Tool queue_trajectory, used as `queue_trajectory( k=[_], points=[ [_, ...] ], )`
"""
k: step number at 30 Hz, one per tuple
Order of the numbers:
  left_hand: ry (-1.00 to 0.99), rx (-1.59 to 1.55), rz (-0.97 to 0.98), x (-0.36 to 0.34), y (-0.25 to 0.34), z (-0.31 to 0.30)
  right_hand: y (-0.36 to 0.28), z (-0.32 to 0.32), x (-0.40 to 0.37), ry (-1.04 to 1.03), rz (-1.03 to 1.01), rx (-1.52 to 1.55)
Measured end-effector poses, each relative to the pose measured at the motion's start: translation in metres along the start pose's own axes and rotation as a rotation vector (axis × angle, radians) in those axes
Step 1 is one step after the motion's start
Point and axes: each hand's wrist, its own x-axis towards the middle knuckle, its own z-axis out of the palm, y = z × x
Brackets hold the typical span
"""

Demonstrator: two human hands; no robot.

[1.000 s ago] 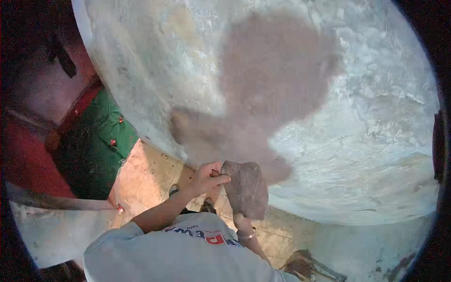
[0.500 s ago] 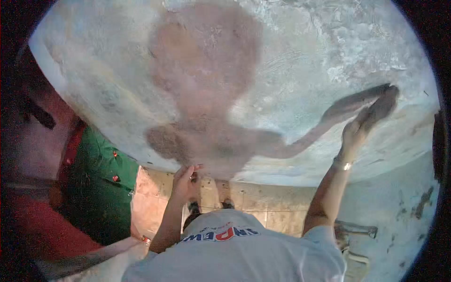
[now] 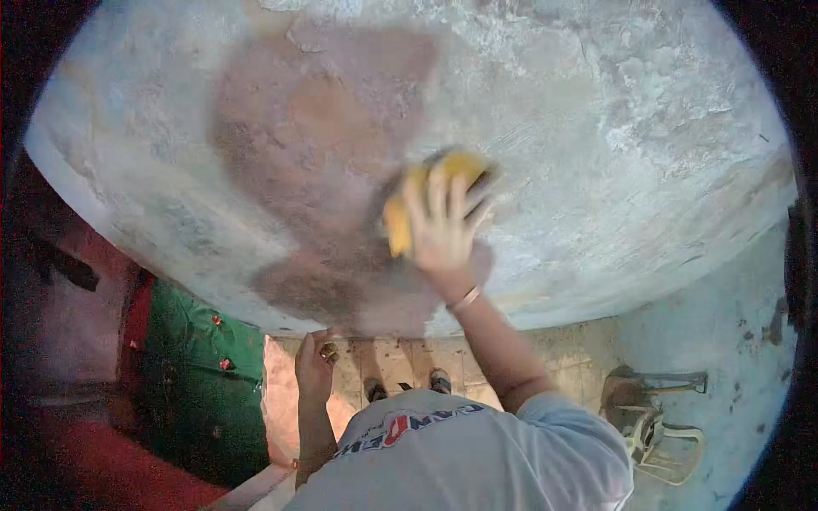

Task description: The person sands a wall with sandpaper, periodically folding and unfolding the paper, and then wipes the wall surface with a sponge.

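Observation:
My right hand (image 3: pixel 443 223) is pressed against a yellow pad or cloth (image 3: pixel 460 170) on the rough, patchy grey wall (image 3: pixel 545 111). Its fingers are spread over the pad, slightly smeared by motion. Low in front of me, my left hand (image 3: pixel 314 368) is raised near the wall's lower edge. Its fingers are bent, with a ring-like, shiny thing at them; I cannot make out what they hold, if anything. My shadow falls across the wall.
A white plastic chair (image 3: pixel 673 451) stands at the lower right, with a dark item (image 3: pixel 626 390) by it. Green fabric (image 3: pixel 200 375) with small red spots hangs at the left. Tiled floor (image 3: pixel 341 375) shows below the wall, and a bluish wall (image 3: pixel 724 341) stands right.
My right hand has swept from the far right to the middle of the wall, and the yellow pad now shows under it. My left hand has dropped slightly left and down. The view has shifted.

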Motion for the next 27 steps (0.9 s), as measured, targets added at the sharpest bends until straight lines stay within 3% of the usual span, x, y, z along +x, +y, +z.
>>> queue_trajectory(
  k=[3, 4, 6, 7, 9, 10, 12, 14, 15, 18, 20, 22, 23, 25, 26, 27],
  points=[
    [-0.029, 0.035, -0.012, -0.001, 0.011, 0.001, 0.001, 0.055, -0.103, -0.273, -0.101, 0.276],
    [-0.04, 0.047, -0.007, 0.0, 0.019, 0.002, 0.004, 0.047, -0.091, -0.227, -0.145, 0.188],
    [-0.064, 0.048, -0.01, 0.014, 0.025, -0.006, 0.011, 0.007, -0.027, -0.139, -0.231, 0.016],
    [-0.064, 0.053, -0.028, 0.011, 0.025, -0.014, 0.012, -0.016, 0.017, -0.012, -0.179, 0.103],
    [-0.084, 0.117, -0.019, 0.015, 0.032, -0.014, 0.027, -0.089, 0.115, 0.206, -0.293, -0.191],
    [-0.098, 0.15, -0.011, 0.02, 0.037, -0.013, 0.029, -0.132, 0.164, 0.018, -0.097, -0.086],
    [-0.104, 0.152, -0.013, 0.02, 0.043, -0.011, 0.03, -0.165, 0.215, 0.135, 0.05, -0.033],
    [-0.113, 0.142, 0.0, 0.024, 0.044, -0.003, 0.028, -0.166, 0.239, 0.747, -0.057, -0.136],
    [-0.092, 0.123, -0.002, 0.026, 0.037, -0.004, 0.011, -0.158, 0.224, 0.691, -0.019, -0.071],
    [-0.095, 0.098, -0.013, 0.032, 0.022, -0.016, -0.026, -0.074, 0.112, 0.167, -0.068, -0.217],
    [-0.151, 0.102, -0.04, 0.026, 0.021, -0.015, -0.05, 0.005, 0.008, -0.021, -0.13, -0.062],
    [-0.126, 0.139, -0.071, 0.021, 0.021, -0.018, -0.05, 0.042, -0.073, -0.251, -0.202, 0.06],
    [-0.122, 0.15, -0.08, 0.02, 0.023, -0.027, -0.049, 0.036, -0.074, -0.303, -0.188, 0.173],
    [-0.173, 0.179, -0.076, 0.014, 0.031, -0.036, -0.036, 0.019, -0.031, -0.271, -0.293, 0.034],
    [-0.167, 0.17, -0.097, 0.015, 0.031, -0.041, -0.025, 0.017, 0.005, 0.02, -0.29, -0.061],
    [-0.159, 0.16, -0.116, 0.019, 0.032, -0.047, -0.015, -0.035, 0.062, 0.065, -0.231, -0.06]
  ],
)
